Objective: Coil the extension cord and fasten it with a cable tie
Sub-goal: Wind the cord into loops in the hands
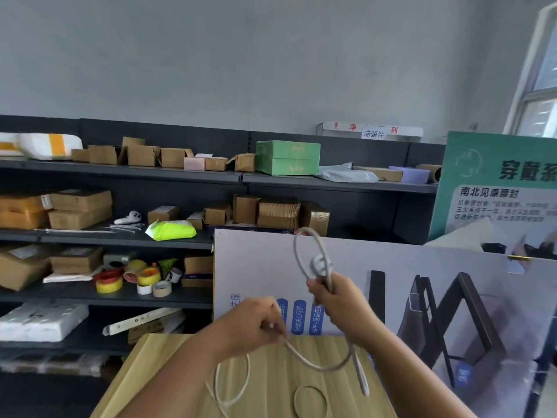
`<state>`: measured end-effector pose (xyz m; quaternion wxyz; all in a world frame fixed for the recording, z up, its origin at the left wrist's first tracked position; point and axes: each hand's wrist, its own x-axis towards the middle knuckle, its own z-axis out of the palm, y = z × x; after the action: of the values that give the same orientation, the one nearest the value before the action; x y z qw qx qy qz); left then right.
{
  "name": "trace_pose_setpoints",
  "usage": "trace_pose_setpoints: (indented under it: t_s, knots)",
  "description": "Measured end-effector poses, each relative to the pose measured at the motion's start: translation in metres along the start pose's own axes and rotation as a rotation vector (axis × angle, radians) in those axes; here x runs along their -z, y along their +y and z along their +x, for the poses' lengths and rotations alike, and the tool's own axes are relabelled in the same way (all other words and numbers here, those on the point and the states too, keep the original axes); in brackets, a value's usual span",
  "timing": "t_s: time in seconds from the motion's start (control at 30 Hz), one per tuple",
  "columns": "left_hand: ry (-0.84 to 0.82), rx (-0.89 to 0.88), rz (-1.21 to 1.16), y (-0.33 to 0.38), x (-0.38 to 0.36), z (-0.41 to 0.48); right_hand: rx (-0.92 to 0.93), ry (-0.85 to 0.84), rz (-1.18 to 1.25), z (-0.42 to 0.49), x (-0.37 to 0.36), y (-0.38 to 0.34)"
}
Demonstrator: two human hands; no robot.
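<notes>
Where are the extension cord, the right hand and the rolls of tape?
extension cord [319, 365]: head view, sagging span between both hands.
right hand [337, 300]: head view, back of the fist.
rolls of tape [149, 276]: head view, yellow roll on the shelf.

"滞留件" on white shelf sign [373, 133]; "南北见康腰封" on green poster [494, 188].

The bench [168, 372] is cut by the bottom edge, and so are both forearms. The extension cord [319, 365] is blurred by motion; its loops near the bottom edge are partly cut off. The plug [320, 264] above the right hand [340, 303] is too blurred to read its shape. The fingers [271, 325] of the left hand [253, 322] hide the part of the cord they pinch. The green poster [494, 188] is cut by the right edge
</notes>
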<state>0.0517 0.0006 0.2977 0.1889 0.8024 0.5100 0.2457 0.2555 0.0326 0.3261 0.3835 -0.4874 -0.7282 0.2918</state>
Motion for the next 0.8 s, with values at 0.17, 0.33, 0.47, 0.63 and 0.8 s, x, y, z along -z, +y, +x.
trace_pose_setpoints:
  t_s: [0.17,0.33,0.47,0.63,0.8]
  knots:
    - [0.322,-0.096,-0.056,0.027,0.024,0.015,0.085,-0.217,0.159,-0.018,-0.027,-0.012]
    - [0.261,-0.100,-0.362,0.017,0.032,0.012,0.082,-0.080,0.178,-0.016,-0.021,-0.013]
    - [0.137,0.014,-0.564,-0.012,0.026,0.008,0.057,0.077,0.290,-0.010,0.001,-0.008]
    - [0.326,0.070,-0.488,-0.006,0.024,0.019,-0.030,0.013,0.363,-0.006,0.007,0.009]
    - [0.554,-0.085,-0.108,0.034,0.036,0.041,-0.100,-0.187,0.505,-0.012,-0.006,0.012]
